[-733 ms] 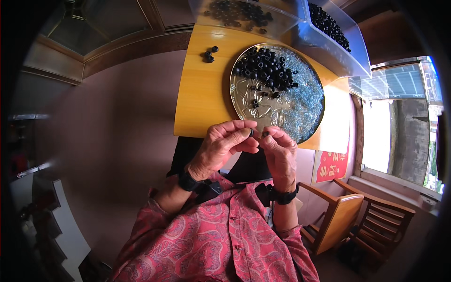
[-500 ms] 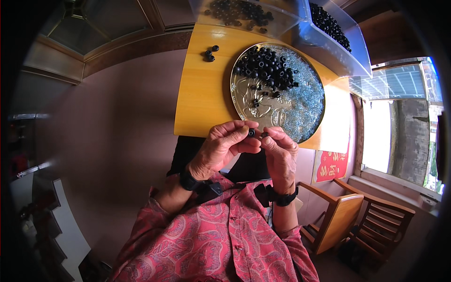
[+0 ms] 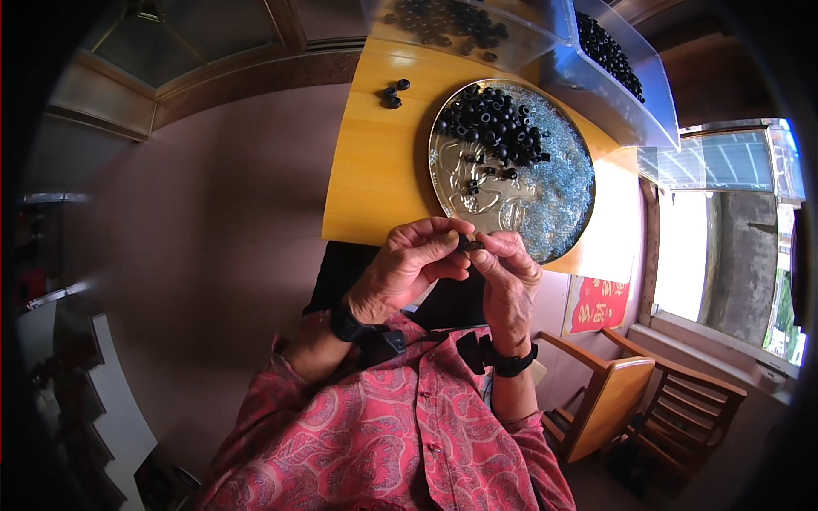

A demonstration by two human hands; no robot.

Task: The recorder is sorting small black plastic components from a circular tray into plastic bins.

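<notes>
Just off the near edge of the tray, my left hand [image 3: 415, 257] pinches a small black cap [image 3: 463, 242] with a hole in it. Thumb and forefinger of my right hand [image 3: 509, 271] are closed on a small dark piece [image 3: 475, 245], whose kind is too small to tell. The two parts meet between my fingertips; whether one sits inside the other is hidden. Beyond my hands lies a round metal tray [image 3: 456, 183] holding a heap of black caps [image 3: 490, 123], several small black pieces [image 3: 474, 186] and many clear bluish bits [image 3: 558, 179].
A yellow table [image 3: 366, 187] carries the tray. Several loose black caps [image 3: 392, 97] lie at its far left. Translucent plastic bins [image 3: 609, 98] with more black parts stand at the back. Wooden chairs [image 3: 613, 400] are at the right, below a window [image 3: 682, 247].
My hands have drawn together: the cap and the dark piece, apart before, now touch. The cap has turned, so its hole no longer faces up. The view has shifted slightly.
</notes>
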